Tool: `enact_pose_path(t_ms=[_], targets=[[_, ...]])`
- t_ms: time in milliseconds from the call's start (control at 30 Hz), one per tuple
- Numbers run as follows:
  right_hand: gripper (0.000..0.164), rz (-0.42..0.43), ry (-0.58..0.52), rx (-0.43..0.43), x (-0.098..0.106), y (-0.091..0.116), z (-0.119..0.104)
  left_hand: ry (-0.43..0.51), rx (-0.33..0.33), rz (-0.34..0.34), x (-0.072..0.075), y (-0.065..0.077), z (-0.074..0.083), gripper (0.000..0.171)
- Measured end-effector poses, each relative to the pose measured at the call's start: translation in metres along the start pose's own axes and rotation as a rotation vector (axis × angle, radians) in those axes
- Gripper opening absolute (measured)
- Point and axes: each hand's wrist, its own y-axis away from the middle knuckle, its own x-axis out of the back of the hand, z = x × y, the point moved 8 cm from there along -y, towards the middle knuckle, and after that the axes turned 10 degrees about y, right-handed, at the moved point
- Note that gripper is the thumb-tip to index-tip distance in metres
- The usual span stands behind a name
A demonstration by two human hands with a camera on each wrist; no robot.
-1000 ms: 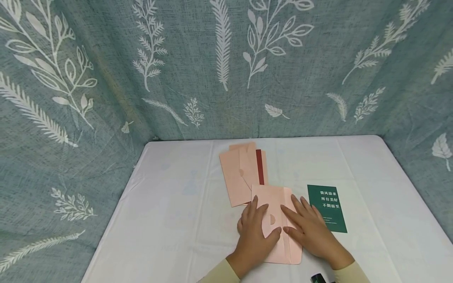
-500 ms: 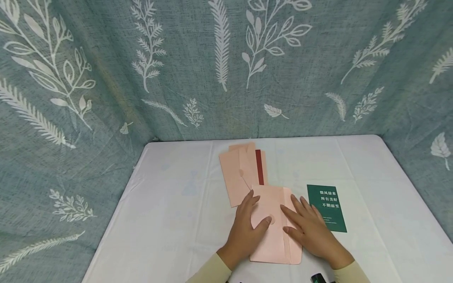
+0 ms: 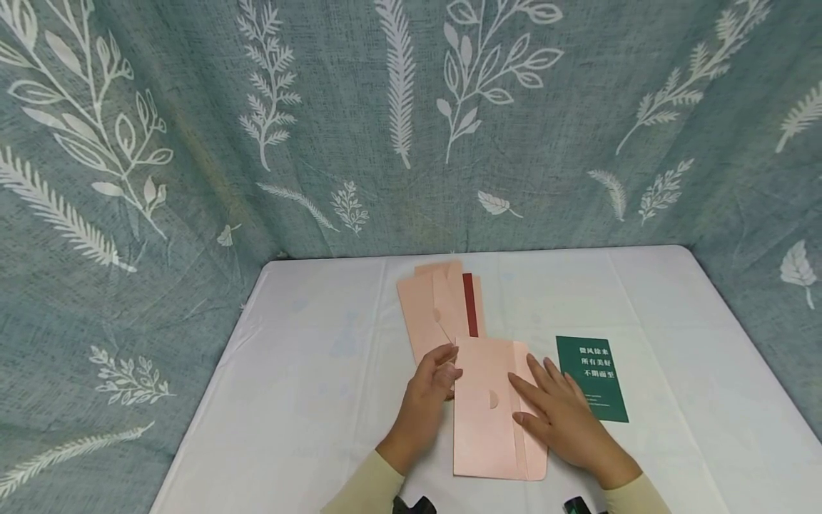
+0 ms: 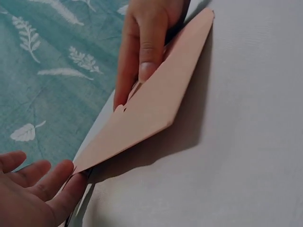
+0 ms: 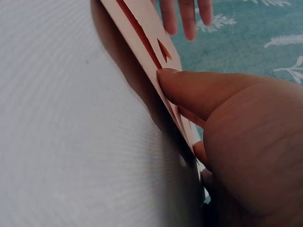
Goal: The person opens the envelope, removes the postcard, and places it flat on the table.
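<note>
A pink paper envelope (image 3: 481, 435) lies on the white table, with a half-round notch in its face and a folded strip along its right side. My right hand (image 3: 565, 421) rests on that strip, fingers spread and nearly straight. Its thumb (image 5: 189, 87) lies on the paper in the right wrist view. My left hand (image 3: 420, 400) is at the envelope's upper left edge, fingers loosely bent. In the left wrist view the left fingertips (image 4: 64, 172) touch a corner of the envelope (image 4: 147, 111), which stands a little off the cloth with a shadow beneath.
Behind the envelope lies a pile of pink envelopes (image 3: 420, 307) with a dark red strip (image 3: 470, 303) showing. A green card (image 3: 594, 385) with white lettering lies right of my right hand. A leaf-patterned green curtain (image 3: 359, 128) hangs beyond the table (image 3: 308, 371).
My left hand has slid left off the envelope's face to its left edge, uncovering the half-round notch. My right hand has stayed on the right strip.
</note>
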Motion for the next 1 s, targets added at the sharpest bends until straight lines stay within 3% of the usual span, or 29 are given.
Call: enact_pose_path(t_ms=[167,367,733,1000], targets=[[0.063,-0.001,-0.014,-0.001,0.0,0.0,-0.001,0.101,0.056,0.02,0.008,-0.002,-0.003,0.053],[0.063,0.002,-0.019,0.001,0.0,0.001,-0.001,0.218,0.077,0.06,0.022,-0.005,-0.002,0.062],[0.063,0.004,-0.031,0.009,-0.001,0.002,0.0,0.474,0.148,0.172,0.056,-0.011,-0.005,0.086],[0.063,0.003,-0.028,0.013,0.0,0.0,0.002,0.619,0.152,0.269,0.077,-0.014,-0.007,0.09]])
